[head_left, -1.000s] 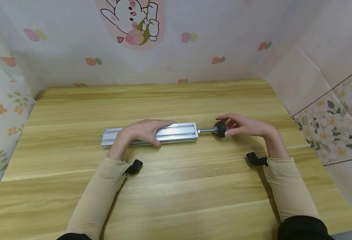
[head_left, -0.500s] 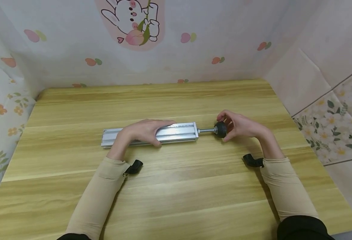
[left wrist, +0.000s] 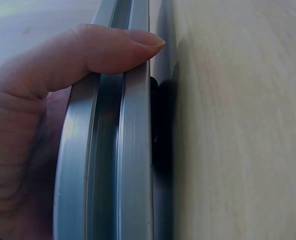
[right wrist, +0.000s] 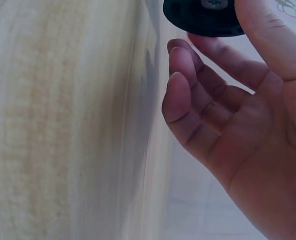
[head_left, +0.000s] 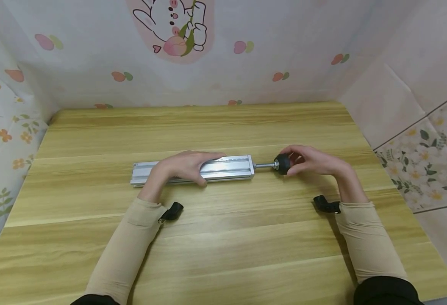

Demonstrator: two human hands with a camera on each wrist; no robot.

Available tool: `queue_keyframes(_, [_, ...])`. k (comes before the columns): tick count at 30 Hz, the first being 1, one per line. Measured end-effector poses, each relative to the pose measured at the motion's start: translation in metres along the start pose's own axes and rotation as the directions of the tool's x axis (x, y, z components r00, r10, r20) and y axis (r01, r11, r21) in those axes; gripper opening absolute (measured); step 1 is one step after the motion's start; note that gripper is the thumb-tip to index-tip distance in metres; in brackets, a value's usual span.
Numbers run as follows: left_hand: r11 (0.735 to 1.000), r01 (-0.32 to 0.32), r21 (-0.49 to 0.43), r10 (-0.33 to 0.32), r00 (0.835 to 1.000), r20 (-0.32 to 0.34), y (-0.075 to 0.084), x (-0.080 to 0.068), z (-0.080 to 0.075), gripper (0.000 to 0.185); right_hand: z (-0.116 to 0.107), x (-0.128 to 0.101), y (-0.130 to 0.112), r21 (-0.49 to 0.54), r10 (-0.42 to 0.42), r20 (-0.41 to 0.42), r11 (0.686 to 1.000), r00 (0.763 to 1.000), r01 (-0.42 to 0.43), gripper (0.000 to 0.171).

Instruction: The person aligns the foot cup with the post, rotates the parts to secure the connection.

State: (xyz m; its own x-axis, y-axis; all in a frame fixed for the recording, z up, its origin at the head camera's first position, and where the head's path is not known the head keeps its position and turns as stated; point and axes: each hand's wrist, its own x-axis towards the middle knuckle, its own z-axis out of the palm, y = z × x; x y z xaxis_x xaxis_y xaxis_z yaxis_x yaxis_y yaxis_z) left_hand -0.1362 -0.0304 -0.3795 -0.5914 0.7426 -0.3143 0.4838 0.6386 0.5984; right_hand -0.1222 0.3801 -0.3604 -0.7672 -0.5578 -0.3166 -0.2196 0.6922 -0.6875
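Note:
A silver aluminium profile (head_left: pixel 231 168) with lengthwise grooves lies across the table. From its right end a threaded rod (head_left: pixel 264 165) sticks out, carrying a round black levelling foot (head_left: pixel 282 164). My left hand (head_left: pixel 185 165) grips the profile from above at its middle, with the thumb (left wrist: pixel 118 52) over its near side. At the right, my right hand (head_left: pixel 311 160) holds the levelling foot by its rim between thumb and index finger. In the right wrist view the foot's underside (right wrist: pixel 202 22) shows a screw at its centre, and the other fingers are loosely curled below it.
The wood-grain table (head_left: pixel 223 245) runs out on all sides of the profile. A patterned cloth (head_left: pixel 208 84) hangs behind its back edge. Black wrist cameras (head_left: pixel 173 211) sit on both sleeves. Something dark (left wrist: pixel 162 125) shows beneath the profile in the left wrist view.
My right hand's fingers shifted around the levelling foot half a second ago, then moved back to about their earlier pose. The left hand and the profile stay put; the head view shifts slightly.

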Motion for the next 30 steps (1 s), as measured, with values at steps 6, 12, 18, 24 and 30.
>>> queue_keyframes(6, [1.0, 0.004, 0.002, -0.004, 1.0, 0.006, 0.002, 0.0, -0.002, 0.102, -0.002, -0.004, 0.002, -0.04, -0.003, 0.047, 0.999, 0.999, 0.004, 0.028])
queue_keyframes(12, [1.0, 0.003, 0.007, -0.003, 1.0, 0.004, 0.002, 0.001, -0.003, 0.102, -0.003, -0.004, 0.001, -0.025, 0.042, 0.101, 0.999, 0.994, -0.039, 0.023])
queue_keyframes(18, [1.0, 0.008, -0.008, -0.008, 1.0, 0.001, 0.002, 0.0, -0.002, 0.102, -0.005, -0.007, -0.004, -0.039, 0.064, 0.112, 0.997, 0.992, -0.06, 0.047])
queue_keyframes(24, [1.0, 0.012, -0.009, -0.012, 1.0, 0.004, 0.001, 0.001, -0.001, 0.103, -0.002, -0.003, -0.004, 0.025, 0.007, 0.102, 1.0, 0.995, -0.01, 0.079])
queue_keyframes(30, [1.0, 0.013, -0.009, -0.013, 1.0, 0.0, 0.001, 0.001, 0.0, 0.104, 0.005, 0.005, -0.007, 0.044, 0.006, 0.027, 0.999, 1.0, -0.007, 0.078])
